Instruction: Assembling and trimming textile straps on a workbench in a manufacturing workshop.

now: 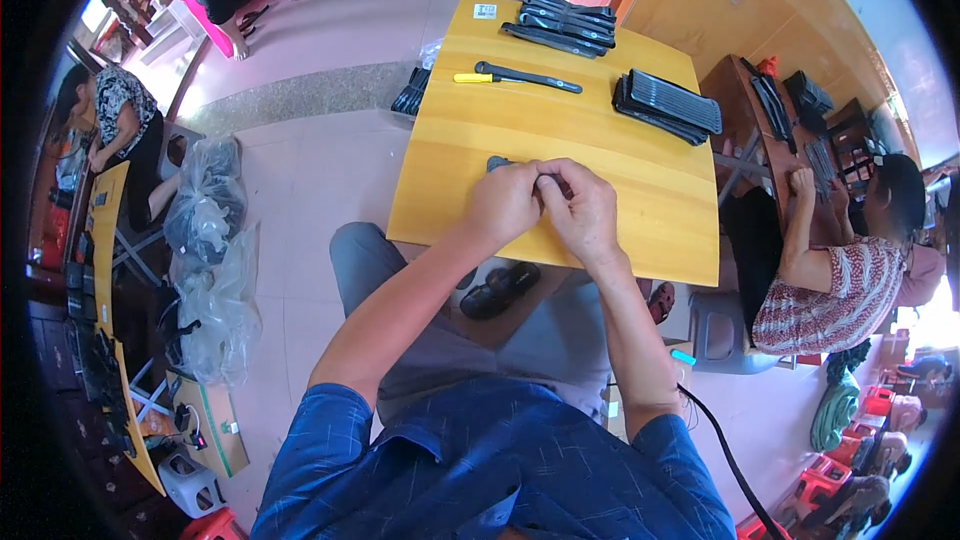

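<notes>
Above the near part of the yellow wooden table, my left hand [505,202] and my right hand [582,208] meet with curled fingers. Both pinch at a dark strap-like piece [496,162], whose end sticks out beyond my left knuckles. The rest of it is hidden under my fingers. Farther up the table [450,155] lies a single black strap [540,79], beside a tool with a yellow handle [471,78].
A tied bundle of black straps [562,24] lies at the table's far edge, and a stack [668,106] at its right. Clear plastic bags [207,210] lie on the floor at left. People sit working at tables on both sides; a grey stool [722,330] stands at right.
</notes>
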The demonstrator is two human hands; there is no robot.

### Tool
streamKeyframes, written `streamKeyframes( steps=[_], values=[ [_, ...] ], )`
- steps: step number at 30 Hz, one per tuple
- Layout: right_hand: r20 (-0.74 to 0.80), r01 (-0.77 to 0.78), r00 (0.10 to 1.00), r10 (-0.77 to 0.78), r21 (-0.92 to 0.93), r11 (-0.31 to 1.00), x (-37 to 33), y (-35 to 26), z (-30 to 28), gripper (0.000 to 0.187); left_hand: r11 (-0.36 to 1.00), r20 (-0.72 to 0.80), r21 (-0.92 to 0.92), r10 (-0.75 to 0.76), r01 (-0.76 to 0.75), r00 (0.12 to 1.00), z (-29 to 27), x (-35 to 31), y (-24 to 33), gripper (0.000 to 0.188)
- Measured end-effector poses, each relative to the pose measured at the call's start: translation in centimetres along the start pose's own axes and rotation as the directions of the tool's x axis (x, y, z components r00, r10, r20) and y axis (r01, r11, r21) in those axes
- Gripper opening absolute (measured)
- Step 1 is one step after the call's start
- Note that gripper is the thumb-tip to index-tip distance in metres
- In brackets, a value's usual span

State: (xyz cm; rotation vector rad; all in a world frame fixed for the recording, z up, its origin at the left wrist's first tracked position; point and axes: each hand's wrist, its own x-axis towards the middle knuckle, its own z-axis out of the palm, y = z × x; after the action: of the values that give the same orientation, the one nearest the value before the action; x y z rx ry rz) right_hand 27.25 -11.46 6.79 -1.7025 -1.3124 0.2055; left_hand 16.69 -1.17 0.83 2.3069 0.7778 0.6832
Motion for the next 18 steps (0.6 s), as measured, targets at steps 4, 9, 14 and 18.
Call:
streamKeyframes(
  steps=[4, 9, 14, 18],
  values=[
    [-0.020, -0.047, 0.998, 0.051, 0.173, 0.984, -0.7, 1.9, -0.4, 0.019, 0.990, -0.065, -0.140, 0.016, -0.025, 0.998, -0.1, 0.0, 0.3, 0.019],
    [-0.005, 0.105, 0.994, -0.109, -0.240, 0.965, -2.4, 7.0, 0.3, 0.023, 0.850, 0.003, -0.450, -0.305, 0.273, 0.952, -0.8, -0.1, -1.2, 0.024],
    [-0.006, 0.178, 0.981, -0.195, -0.378, 0.909, -3.7, 8.1, 0.7, 0.025, 0.781, 0.050, -0.518, -0.381, 0.350, 0.923, -4.2, -2.2, -2.6, 0.027],
    [-0.019, 0.182, 0.978, -0.207, -0.404, 0.896, -3.5, 7.9, 0.7, 0.024, 0.656, 0.006, -0.634, -0.525, 0.409, 0.851, -8.3, -4.7, -6.0, 0.025]
  ],
)
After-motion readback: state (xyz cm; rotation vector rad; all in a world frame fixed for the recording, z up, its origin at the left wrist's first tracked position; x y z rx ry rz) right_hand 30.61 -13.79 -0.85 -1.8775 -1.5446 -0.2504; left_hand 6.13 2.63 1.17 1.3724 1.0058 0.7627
